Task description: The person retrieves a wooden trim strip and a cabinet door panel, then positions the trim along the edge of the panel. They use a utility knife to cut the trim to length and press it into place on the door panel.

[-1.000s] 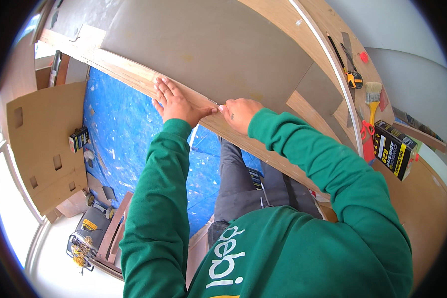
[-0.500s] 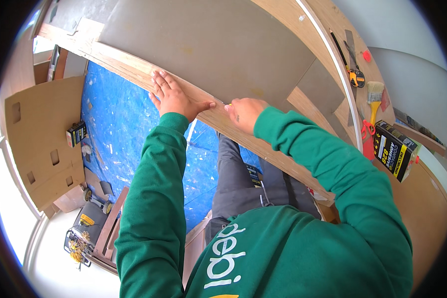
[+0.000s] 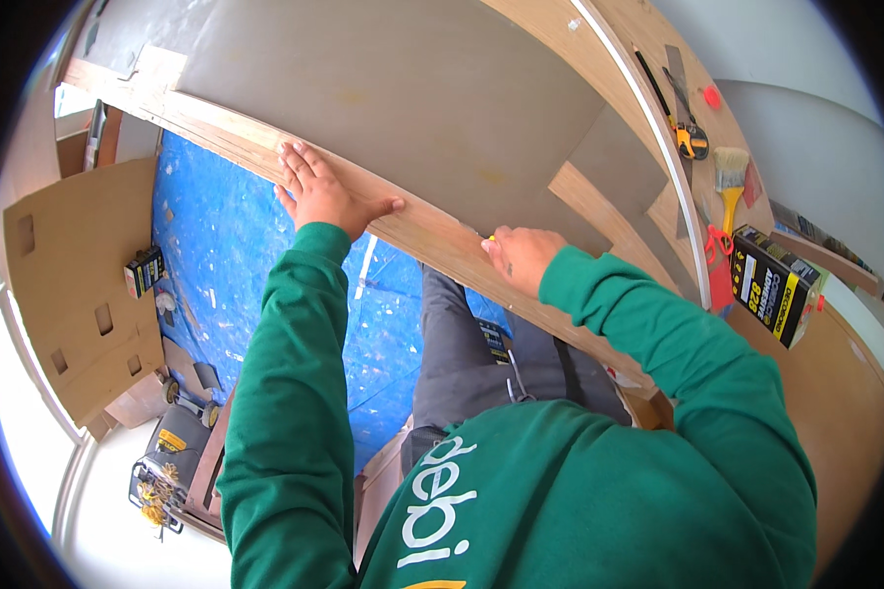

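My left hand [image 3: 326, 196] lies flat with spread fingers on the wood-grain strip [image 3: 403, 211] along the near edge of the workbench. To its right, my right hand [image 3: 527, 257] is closed round a small yellow-ended tool [image 3: 491, 239], possibly a utility knife; the fist hides most of it. The tool's end meets the line where the strip borders a large grey-brown sheet [image 3: 393, 108]. This sheet lies flat beyond both hands.
On the right are a tape measure [image 3: 692, 141], a paintbrush [image 3: 730, 182], red scissors [image 3: 719, 242] and a black-and-yellow can [image 3: 774, 285]. A white edge strip [image 3: 648, 98] curves before them. Blue sheeting [image 3: 236, 236] covers the floor; cardboard [image 3: 83, 285] leans at left.
My right hand has slid right and nearer along the strip with the tool, away from my left hand. The left hand stays flat on the wood; the whole view has shifted slightly.
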### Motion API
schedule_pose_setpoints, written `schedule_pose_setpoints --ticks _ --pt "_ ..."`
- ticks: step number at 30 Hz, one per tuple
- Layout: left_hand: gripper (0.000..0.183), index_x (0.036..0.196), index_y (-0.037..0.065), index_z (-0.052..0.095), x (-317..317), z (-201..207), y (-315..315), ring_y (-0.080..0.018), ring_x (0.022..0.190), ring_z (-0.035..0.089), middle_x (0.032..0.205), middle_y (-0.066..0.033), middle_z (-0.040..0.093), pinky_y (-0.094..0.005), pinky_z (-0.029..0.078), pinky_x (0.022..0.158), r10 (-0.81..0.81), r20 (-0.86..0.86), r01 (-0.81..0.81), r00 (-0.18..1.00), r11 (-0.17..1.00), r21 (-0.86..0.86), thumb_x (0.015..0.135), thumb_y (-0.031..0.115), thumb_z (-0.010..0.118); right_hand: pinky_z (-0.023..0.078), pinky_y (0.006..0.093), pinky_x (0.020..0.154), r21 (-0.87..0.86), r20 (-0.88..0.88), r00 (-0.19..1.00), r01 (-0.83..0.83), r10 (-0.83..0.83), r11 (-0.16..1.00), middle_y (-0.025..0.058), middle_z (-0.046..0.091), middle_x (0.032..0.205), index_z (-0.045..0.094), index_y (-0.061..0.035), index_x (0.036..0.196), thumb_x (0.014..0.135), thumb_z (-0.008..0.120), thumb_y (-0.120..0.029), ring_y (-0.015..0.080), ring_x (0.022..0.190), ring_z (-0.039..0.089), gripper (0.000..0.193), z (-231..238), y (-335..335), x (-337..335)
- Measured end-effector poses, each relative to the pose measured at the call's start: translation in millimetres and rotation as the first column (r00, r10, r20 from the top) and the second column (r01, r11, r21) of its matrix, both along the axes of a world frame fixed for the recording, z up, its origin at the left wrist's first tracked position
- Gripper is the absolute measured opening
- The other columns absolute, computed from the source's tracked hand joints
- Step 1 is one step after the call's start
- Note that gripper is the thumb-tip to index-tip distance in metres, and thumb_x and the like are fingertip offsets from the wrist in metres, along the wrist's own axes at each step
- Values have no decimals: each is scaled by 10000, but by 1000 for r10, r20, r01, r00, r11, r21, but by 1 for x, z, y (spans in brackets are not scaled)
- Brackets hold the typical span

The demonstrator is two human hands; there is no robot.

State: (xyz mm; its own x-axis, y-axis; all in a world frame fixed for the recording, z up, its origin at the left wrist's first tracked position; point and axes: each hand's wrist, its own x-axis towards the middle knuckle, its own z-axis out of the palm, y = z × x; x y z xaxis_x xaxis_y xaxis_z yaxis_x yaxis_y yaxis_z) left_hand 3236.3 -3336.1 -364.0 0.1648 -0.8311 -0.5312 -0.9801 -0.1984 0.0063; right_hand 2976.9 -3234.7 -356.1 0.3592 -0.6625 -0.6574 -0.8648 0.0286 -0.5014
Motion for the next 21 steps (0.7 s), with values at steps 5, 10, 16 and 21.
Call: schedule_pose_setpoints --ticks 5,10,16,21 --pt "1617 1558 -98 2 -1 1 1 -358 1557 18 1658 -264 22 -524 88 1241 -1 4 1 1000 1000 -3 475 687 910 514 549 731 41 -28 1000 1 0 999 229 690 845 620 6 946 1057 391 -362 438 799 665 447 5 2 -5" --pt "1622 1554 -105 -2 -2 0 1 -360 1557 13 1656 -272 18 -526 85 1241 -5 0 5 1000 1000 -3 473 687 910 520 547 745 90 -57 998 4 1 996 221 699 867 627 0 956 1053 399 -355 430 819 673 433 7 9 -12" --pt "1621 1553 -107 -7 1 -2 2 -357 1558 2 1656 -273 12 -524 77 1241 -10 -4 10 1000 1000 -19 477 687 909 512 559 711 83 -44 999 -3 7 997 246 674 807 588 17 956 1063 388 -359 450 772 657 439 9 25 -27" --pt "1601 1558 -89 -25 -1 1 -1 -339 1561 -3 1661 -258 11 -501 84 1246 -13 34 12 999 1000 19 509 696 895 522 547 732 123 -121 992 -26 41 992 221 697 851 610 6 976 1058 384 -359 430 802 673 437 11 36 -39"
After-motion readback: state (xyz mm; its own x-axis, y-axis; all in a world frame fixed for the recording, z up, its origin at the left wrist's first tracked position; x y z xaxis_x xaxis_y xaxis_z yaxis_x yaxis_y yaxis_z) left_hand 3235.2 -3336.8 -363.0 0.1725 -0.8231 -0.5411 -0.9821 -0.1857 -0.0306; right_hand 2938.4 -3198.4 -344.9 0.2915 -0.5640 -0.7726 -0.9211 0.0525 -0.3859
